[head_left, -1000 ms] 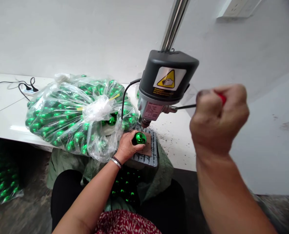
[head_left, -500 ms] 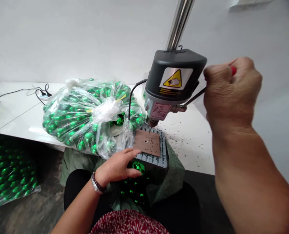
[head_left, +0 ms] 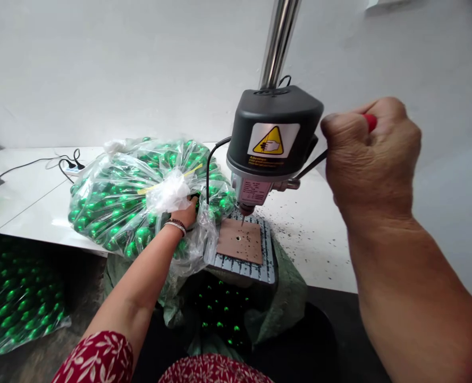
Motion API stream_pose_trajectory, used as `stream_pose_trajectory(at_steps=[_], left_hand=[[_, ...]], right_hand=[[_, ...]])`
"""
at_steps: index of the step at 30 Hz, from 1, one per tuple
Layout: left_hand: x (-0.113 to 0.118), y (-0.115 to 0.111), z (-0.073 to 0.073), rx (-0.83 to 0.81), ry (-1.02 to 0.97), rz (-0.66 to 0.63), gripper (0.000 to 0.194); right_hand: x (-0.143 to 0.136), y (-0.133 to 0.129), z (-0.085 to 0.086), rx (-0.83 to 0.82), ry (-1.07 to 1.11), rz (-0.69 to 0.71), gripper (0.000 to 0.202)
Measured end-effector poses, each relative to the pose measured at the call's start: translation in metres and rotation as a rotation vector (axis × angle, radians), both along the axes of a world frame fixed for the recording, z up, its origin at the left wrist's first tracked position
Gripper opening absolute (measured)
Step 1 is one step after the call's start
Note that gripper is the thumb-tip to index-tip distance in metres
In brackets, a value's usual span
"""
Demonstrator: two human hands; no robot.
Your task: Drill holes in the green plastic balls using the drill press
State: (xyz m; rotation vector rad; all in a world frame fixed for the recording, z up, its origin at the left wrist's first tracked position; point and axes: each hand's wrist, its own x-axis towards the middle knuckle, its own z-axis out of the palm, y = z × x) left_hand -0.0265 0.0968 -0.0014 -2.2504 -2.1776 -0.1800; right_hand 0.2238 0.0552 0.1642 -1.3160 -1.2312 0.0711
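My right hand (head_left: 373, 157) is wrapped round the red-knobbed lever of a small drill press (head_left: 274, 135). Its thin bit points down over a brown square board (head_left: 239, 240) with a hole in it, lying on the grey slotted base (head_left: 266, 271). My left hand (head_left: 186, 213) reaches into the opening of a clear plastic bag (head_left: 172, 191) full of shiny green balls (head_left: 143, 234). The plastic and the balls hide its fingers, so what they hold cannot be made out.
Dark chips lie on the white table (head_left: 311, 255) right of the base. A power strip (head_left: 74, 169) with cables is at the back left. Another bag of green balls (head_left: 16, 303) is at lower left. Green balls also lie in green sacking (head_left: 284, 308) below the base.
My left hand has moved from beside the board, up and left into the bag. The green ball near its fingers is no longer seen there. My right hand stays on the lever.
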Motion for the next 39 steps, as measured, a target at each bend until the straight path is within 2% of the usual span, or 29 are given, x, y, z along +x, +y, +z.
stream_pose_trajectory(at_steps=[4, 7, 9, 11, 14, 16, 17, 20, 24, 27, 29, 32, 35, 39], left_hand=[[-0.003, -0.015, 0.001, -0.059, -0.007, 0.077, 0.046], [-0.007, -0.044, 0.011, -0.022, -0.182, 0.109, 0.051], [-0.008, -0.067, 0.018, 0.070, -0.390, 0.062, 0.053], [-0.004, -0.089, 0.022, 0.075, -0.699, 0.002, 0.054], [0.010, -0.111, 0.022, -0.060, -1.197, -0.038, 0.058], [0.021, -0.118, 0.018, -0.152, -1.400, -0.047, 0.063], [0.027, -0.119, 0.016, -0.191, -1.433, -0.057, 0.065], [0.043, -0.115, 0.010, -0.211, -1.277, -0.124, 0.060], [0.061, -0.105, 0.004, -0.072, -0.777, -0.198, 0.046], [0.064, -0.099, 0.003, -0.019, -0.391, -0.227, 0.050], [0.060, -0.097, 0.007, -0.025, -0.234, -0.250, 0.051], [0.052, -0.094, 0.017, -0.071, -0.112, -0.305, 0.047], [0.047, -0.093, 0.028, -0.129, -0.075, -0.350, 0.042], [0.047, -0.096, 0.038, -0.186, -0.108, -0.313, 0.042]], right_hand=[[-0.001, 0.000, 0.000, -0.042, -0.007, -0.032, 0.025], [-0.003, 0.000, 0.000, -0.024, 0.022, -0.016, 0.023], [-0.003, 0.000, -0.001, 0.001, 0.044, 0.010, 0.022], [-0.003, -0.001, -0.001, 0.014, 0.054, 0.025, 0.024], [-0.003, 0.000, -0.002, 0.035, 0.049, 0.043, 0.027], [-0.002, 0.001, -0.002, 0.050, 0.043, 0.055, 0.026], [-0.002, 0.001, -0.002, 0.052, 0.039, 0.059, 0.025], [0.000, 0.003, -0.004, 0.051, 0.032, 0.072, 0.023], [0.001, 0.005, -0.005, 0.108, 0.028, 0.113, 0.025], [0.001, 0.004, -0.004, 0.090, 0.029, 0.125, 0.027], [0.001, 0.002, -0.002, 0.045, 0.036, 0.116, 0.027], [-0.001, 0.000, 0.001, -0.001, 0.040, 0.095, 0.027], [-0.002, -0.002, 0.003, -0.011, 0.043, 0.094, 0.028], [-0.001, -0.001, 0.001, -0.011, 0.042, 0.106, 0.027]])
